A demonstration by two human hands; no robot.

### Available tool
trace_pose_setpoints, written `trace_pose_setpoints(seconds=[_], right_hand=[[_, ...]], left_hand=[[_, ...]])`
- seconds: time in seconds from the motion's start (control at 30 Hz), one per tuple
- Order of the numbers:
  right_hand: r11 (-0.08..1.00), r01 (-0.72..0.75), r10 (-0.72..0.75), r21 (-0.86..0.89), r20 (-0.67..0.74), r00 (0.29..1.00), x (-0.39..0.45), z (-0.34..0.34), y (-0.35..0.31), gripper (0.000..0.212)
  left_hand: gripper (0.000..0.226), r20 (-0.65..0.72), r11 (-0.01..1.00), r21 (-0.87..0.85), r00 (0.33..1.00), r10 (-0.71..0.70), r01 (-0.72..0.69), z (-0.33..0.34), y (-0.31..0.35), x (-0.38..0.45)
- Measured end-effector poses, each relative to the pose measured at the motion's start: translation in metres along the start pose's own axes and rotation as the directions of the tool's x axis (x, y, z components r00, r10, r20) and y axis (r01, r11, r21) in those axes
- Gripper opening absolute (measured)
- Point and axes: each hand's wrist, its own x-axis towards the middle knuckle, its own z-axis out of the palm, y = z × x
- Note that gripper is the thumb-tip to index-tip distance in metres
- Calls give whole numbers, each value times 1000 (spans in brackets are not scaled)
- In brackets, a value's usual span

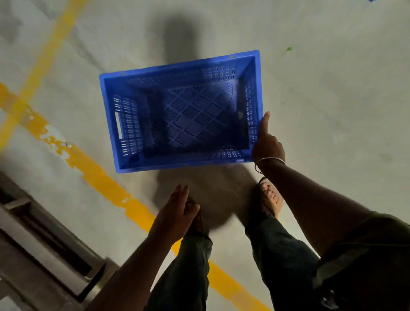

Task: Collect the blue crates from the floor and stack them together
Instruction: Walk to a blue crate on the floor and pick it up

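Observation:
A blue plastic crate (182, 111) with perforated walls and a lattice bottom hangs empty in the air above the concrete floor, open side up. My right hand (267, 144) grips its right rim, thumb lying along the edge. My left hand (177, 213) is below and nearer, fingers spread, apart from the crate and holding nothing. A sliver of another blue thing (372, 0) shows at the top right edge; I cannot tell what it is.
Worn yellow floor lines (97, 175) cross the grey concrete on the left. A dark metal frame or rail (44, 250) lies at the bottom left. My legs and sandalled feet (269, 199) stand under the crate. A small green speck (289, 48) lies far right.

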Motion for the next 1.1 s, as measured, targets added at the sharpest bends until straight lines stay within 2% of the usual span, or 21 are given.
trace_pose_setpoints(seconds=[0.17, 0.33, 0.53, 0.6, 0.73, 0.83, 0.97, 1.1], right_hand=[[989, -50, 49, -139, -7, 999, 18, -54, 73, 102], [980, -125, 123, -155, -22, 992, 30, -91, 123, 106], [980, -131, 128, -151, -28, 991, 32, -93, 130, 102], [982, -124, 122, -143, -28, 992, 33, -91, 132, 103], [988, -88, 84, -124, -36, 996, 34, -87, 136, 101], [992, -64, 56, -110, -69, 996, 29, -89, 137, 98], [996, -3, -5, -84, -90, 996, 13, -109, 134, 93], [994, -76, 74, -82, -37, 997, -20, -137, 149, 92]], left_hand=[[85, -130, 1000, -17, 992, 5, -7, -2, 17, 29], [93, -281, 996, -29, 955, -92, 88, -3, 25, 65], [103, -274, 916, -265, 888, -370, 300, -1, 27, 98], [96, -241, 873, -358, 870, -430, 333, -3, 23, 108], [59, -248, 798, -522, 842, -480, 301, -8, 17, 118], [50, -299, 816, -481, 816, -495, 320, -10, 21, 110], [44, -454, 866, -374, 749, -482, 331, -18, 41, 79], [38, -557, 906, -260, 715, -423, 333, -35, 72, 38]])
